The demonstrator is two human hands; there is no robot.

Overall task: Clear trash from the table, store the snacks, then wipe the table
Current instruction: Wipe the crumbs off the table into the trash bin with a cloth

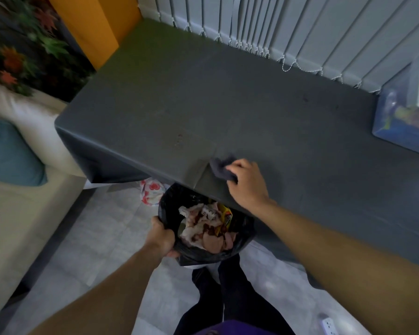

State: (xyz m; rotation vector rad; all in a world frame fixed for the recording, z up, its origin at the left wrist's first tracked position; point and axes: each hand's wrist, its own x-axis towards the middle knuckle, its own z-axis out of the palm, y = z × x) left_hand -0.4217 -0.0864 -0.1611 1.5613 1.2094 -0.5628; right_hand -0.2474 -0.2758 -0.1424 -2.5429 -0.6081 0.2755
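A dark grey cloth [219,167] lies bunched on the grey-covered table [203,112] near its front edge. My right hand [246,183] grips the cloth and presses it on the tabletop. Just below the table edge hangs a trash bin lined with a black bag [242,235], filled with crumpled tissues and wrappers. My left hand [161,236] grips the bin's left rim and holds it up under the edge. A few small crumbs [179,139] show on the table left of the cloth.
A clear storage box [404,117] with colourful items stands at the table's right end. Vertical blinds [288,27] hang behind the table. A cream sofa with a blue cushion [10,153] is at left. A printed bag [151,192] lies under the table; a power strip [329,326] lies on the floor.
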